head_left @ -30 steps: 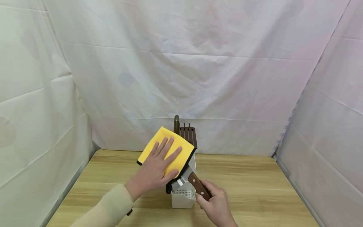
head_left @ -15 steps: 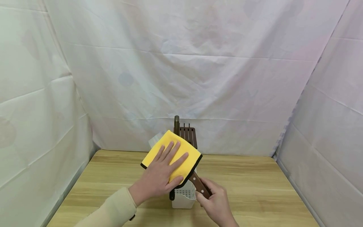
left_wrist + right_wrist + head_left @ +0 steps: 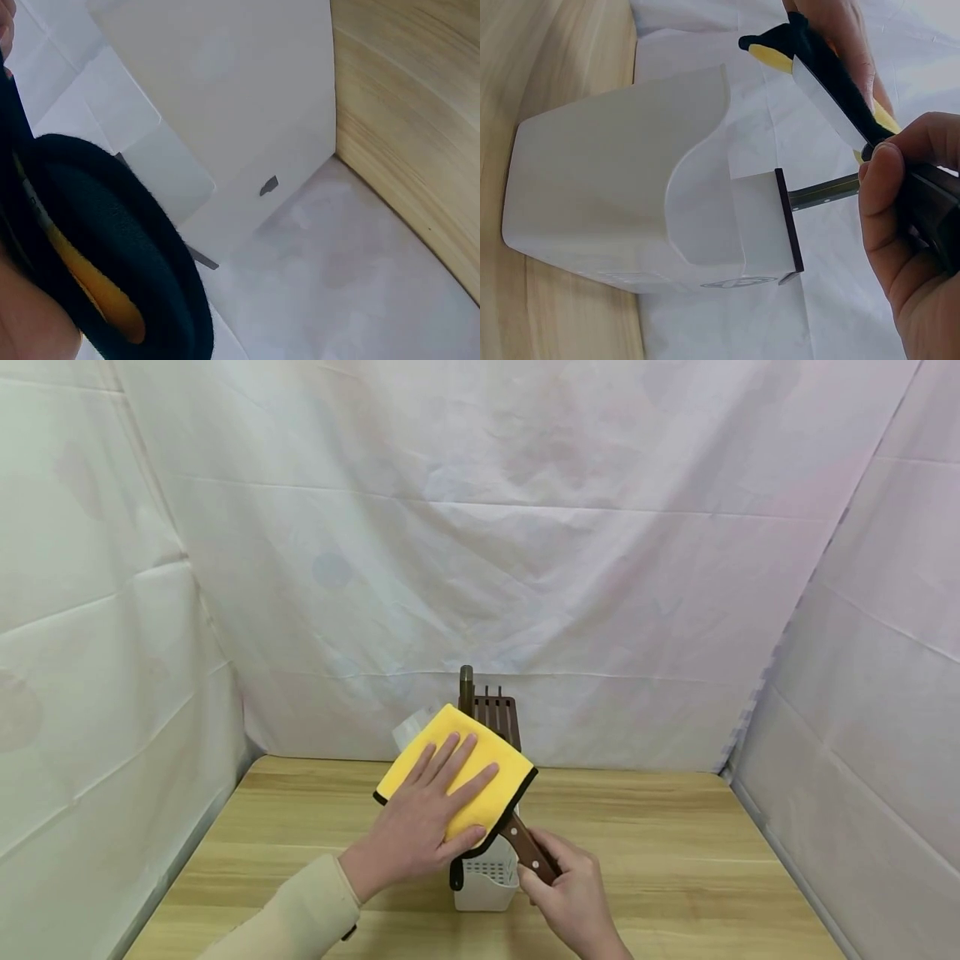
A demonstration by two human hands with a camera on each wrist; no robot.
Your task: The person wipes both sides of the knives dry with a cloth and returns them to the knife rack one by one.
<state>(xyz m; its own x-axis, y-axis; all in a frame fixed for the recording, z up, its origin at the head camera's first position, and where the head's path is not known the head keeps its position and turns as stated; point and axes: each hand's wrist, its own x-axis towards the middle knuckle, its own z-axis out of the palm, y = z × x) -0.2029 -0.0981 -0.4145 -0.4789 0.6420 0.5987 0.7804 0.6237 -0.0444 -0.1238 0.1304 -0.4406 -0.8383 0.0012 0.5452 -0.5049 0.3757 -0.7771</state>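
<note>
My left hand [image 3: 416,831] lies flat on a folded yellow cloth [image 3: 508,766] with black edging, its fingers straight and spread. Beneath the cloth is the broad blade of a cleaver, mostly covered in the head view; a pale squared end [image 3: 409,732] shows past the cloth's upper left side. The right wrist view shows a strip of the bare blade [image 3: 829,109] along the cloth's dark side. My right hand [image 3: 573,893] grips the cleaver's brown riveted handle [image 3: 525,847]. Both hands work above a white knife holder [image 3: 622,172].
Behind the cloth rise the holder's brown slotted top [image 3: 510,722] and an upright dark handle [image 3: 467,689]. The holder's perforated front basket [image 3: 486,893] faces me. The wood-grain table [image 3: 660,843] meets white hanging cloth walls [image 3: 555,585] at the back and sides.
My left hand and the cloth have slid a little right and down toward the handle, covering the blade there and baring its far end. My right hand stays nearly still.
</note>
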